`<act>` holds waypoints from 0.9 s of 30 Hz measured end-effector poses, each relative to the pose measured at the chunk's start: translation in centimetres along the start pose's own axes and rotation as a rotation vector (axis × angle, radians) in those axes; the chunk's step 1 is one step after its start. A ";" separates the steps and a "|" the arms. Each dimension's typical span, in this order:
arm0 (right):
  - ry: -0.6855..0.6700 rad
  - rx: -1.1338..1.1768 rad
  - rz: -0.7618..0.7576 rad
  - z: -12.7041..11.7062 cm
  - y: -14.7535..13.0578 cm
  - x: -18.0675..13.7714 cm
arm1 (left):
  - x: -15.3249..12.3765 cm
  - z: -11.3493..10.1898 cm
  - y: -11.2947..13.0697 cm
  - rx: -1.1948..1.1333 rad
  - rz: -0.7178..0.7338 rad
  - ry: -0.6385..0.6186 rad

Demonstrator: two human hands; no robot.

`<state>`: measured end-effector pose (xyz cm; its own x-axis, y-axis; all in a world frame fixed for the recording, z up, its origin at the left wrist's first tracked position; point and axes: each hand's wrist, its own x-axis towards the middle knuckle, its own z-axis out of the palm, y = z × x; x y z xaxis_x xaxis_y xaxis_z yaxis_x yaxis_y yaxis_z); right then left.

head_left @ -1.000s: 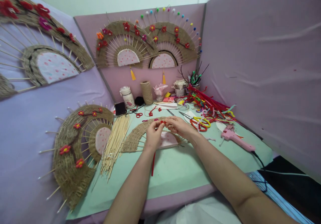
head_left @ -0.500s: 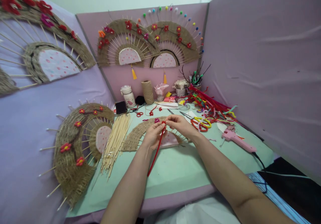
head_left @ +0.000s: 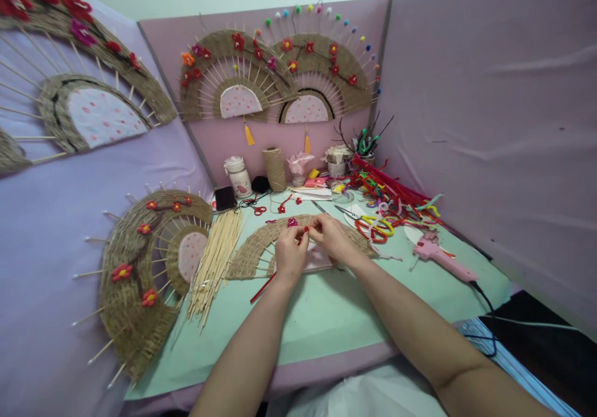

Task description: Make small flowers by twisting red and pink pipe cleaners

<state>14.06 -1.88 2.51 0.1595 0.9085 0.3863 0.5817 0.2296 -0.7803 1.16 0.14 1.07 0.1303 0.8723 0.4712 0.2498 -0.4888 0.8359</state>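
Observation:
A red pipe cleaner [head_left: 262, 289] runs out from under my left hand [head_left: 291, 252], its free end pointing down to the left. Its other end is a small bent bit between the fingertips of both hands. My left hand is closed on it in a pinch. From the other side, my right hand [head_left: 330, 236] pinches the same bent end; my fingers partly hide its shape. Beneath both hands lies a twine-woven fan [head_left: 255, 248] with thin sticks and a pale half-round centre. A magenta flower [head_left: 292, 222] sits on its upper band.
Left of the fan lies a bundle of thin sticks [head_left: 218, 255]. Scissors [head_left: 373, 225], a pink glue gun [head_left: 443, 260] and a heap of pipe cleaners [head_left: 396, 190] are on the right. A twine spool [head_left: 274, 169] and a white bottle [head_left: 238, 177] stand at the back.
The pipe cleaner's free end has swung left and up, passing under my left wrist. My left hand has turned so its back shows more. Both hands stay together over the fan.

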 end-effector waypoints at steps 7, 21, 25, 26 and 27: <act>-0.202 0.478 0.192 -0.3 0.7 0.8 | 0.8 0.5 -0.9 -0.499 -0.433 -0.074; -0.087 0.309 0.038 -0.2 0.6 0.5 | 0.6 0.3 -0.4 -0.438 -0.366 -0.052; -0.118 0.286 0.048 -0.1 0.7 0.5 | 0.5 0.4 -0.5 -0.390 -0.362 -0.036; -0.116 0.265 0.048 -0.1 0.7 0.5 | 0.4 0.5 -0.4 -0.354 -0.342 -0.015; -0.106 0.233 0.050 -0.1 0.6 0.5 | 0.3 0.5 -0.3 -0.306 -0.313 0.008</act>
<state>14.55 -1.35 2.23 0.0921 0.9495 0.2999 0.3736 0.2462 -0.8943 1.64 0.55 0.81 0.0857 0.9793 0.1833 -0.0196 -0.1822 0.9831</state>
